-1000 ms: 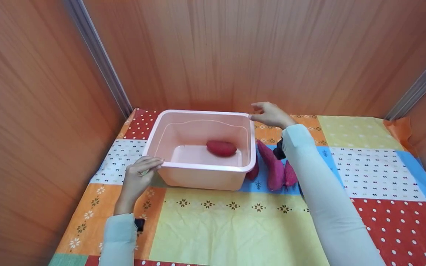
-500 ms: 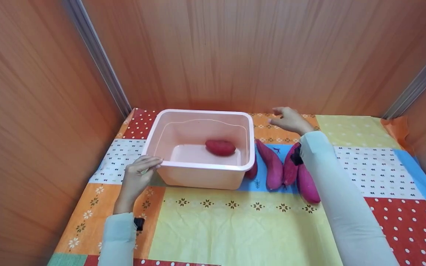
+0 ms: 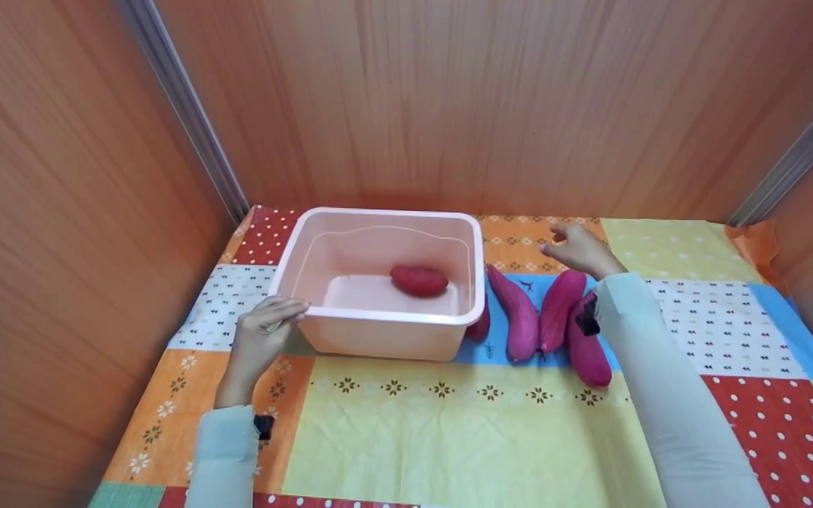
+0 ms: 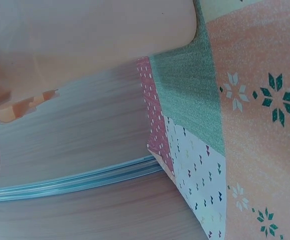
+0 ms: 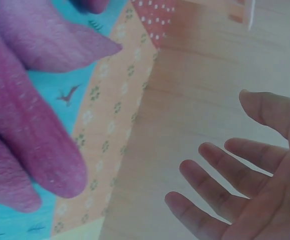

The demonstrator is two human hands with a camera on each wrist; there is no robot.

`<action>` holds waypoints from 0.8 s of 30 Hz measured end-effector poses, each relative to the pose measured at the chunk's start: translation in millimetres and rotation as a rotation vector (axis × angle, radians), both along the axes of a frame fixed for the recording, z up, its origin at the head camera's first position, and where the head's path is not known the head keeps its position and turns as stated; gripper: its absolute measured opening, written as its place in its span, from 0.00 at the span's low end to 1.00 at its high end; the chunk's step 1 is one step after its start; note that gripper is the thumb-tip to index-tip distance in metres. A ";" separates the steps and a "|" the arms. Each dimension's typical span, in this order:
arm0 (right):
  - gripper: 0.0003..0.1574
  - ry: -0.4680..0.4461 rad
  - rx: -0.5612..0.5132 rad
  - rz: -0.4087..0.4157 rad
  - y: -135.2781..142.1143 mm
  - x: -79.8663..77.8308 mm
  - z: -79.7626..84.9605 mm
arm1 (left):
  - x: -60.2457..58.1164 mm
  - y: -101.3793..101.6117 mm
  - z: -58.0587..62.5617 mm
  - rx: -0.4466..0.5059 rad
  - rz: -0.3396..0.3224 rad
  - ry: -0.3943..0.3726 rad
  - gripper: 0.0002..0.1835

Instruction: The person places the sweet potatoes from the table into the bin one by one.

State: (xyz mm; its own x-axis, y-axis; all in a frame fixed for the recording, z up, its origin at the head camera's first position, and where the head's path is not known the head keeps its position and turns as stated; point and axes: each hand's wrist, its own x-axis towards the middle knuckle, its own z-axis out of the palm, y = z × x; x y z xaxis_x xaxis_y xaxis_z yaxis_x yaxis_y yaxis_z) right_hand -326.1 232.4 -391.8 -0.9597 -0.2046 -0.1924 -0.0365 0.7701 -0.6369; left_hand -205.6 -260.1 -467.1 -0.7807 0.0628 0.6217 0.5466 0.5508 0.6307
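A pale pink plastic tub (image 3: 382,339) stands on the patterned cloth, one red-skinned sweet potato (image 3: 419,281) lying inside. My left hand (image 3: 262,335) grips the tub's rim at the near left corner; in the left wrist view only a sliver of this hand shows beside the tub wall (image 4: 85,45). To the right of the tub lie several purple-red sweet potatoes (image 3: 516,314), one partly hidden behind the tub wall (image 3: 478,327). My right hand (image 3: 581,250) hovers beyond their far ends, holding nothing. Its fingers (image 5: 230,175) are spread and relaxed in the right wrist view.
A patchwork-print cloth (image 3: 463,430) covers the table. Wood-grain panels (image 3: 491,106) rise at the back and both sides, joined by metal strips (image 3: 188,106) at the corners. The tub stands near the back panel.
My right hand has moved from the tub's far right corner rightward and a little nearer, uncovering more of the sweet potatoes. My left hand keeps its grip on the rim.
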 end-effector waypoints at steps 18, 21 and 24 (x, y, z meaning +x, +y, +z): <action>0.47 -0.034 0.000 -0.069 35.2 20.9 -36.8 | 3.1 0.2 2.7 0.024 0.000 0.022 0.13; 0.49 -0.054 0.001 -0.088 39.2 24.3 -41.9 | 7.2 4.5 8.5 0.017 0.003 0.031 0.12; 0.49 -0.068 -0.009 -0.100 42.7 28.2 -46.3 | 12.5 8.9 16.0 0.025 0.009 0.023 0.12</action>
